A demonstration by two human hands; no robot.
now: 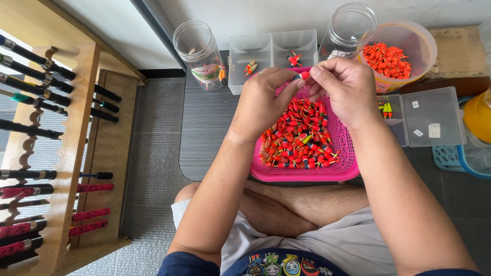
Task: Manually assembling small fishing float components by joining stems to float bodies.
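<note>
A pink mesh basket full of small red-orange fishing floats rests on the floor in front of my crossed legs. Both hands are raised over it. My left hand and my right hand pinch one small red float between their fingertips, thumbs and forefingers meeting above the basket's far edge.
Behind the basket stand two clear jars, a divided clear box with a few floats, and a translucent tub of red floats. A clear lidded case lies right. A wooden rack of fishing rods fills the left.
</note>
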